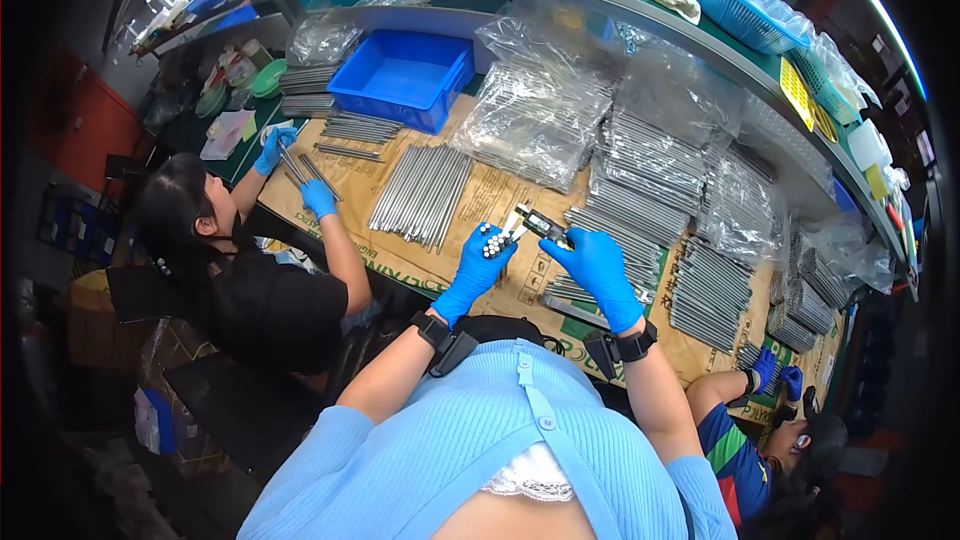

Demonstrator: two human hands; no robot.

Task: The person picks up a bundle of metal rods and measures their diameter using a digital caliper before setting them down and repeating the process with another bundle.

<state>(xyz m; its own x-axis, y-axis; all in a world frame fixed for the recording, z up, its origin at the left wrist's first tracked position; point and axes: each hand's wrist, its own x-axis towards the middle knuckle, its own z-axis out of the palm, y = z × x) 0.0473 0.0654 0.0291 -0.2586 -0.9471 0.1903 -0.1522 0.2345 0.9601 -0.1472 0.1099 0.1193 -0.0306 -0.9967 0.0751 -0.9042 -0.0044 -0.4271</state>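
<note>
My left hand (478, 266), in a blue glove, is closed around a bundle of short metal rods (493, 240) whose ends point up toward me. My right hand (594, 262), also gloved in blue, holds a digital caliper (538, 223) whose jaws reach toward the rod bundle. Both hands hover over a brown cardboard sheet (490, 195) that covers the bench. A loose fan of long metal rods (421, 194) lies on the cardboard just left of my left hand.
Clear plastic bags of rods (545, 105) and stacked rod rows (650, 175) fill the bench's right side. A blue bin (402, 75) stands at the back. A co-worker's gloved hands (318, 198) handle rods at left; another person's gloved hands (775, 375) work at right. A blue basket (735, 0) sits on the shelf.
</note>
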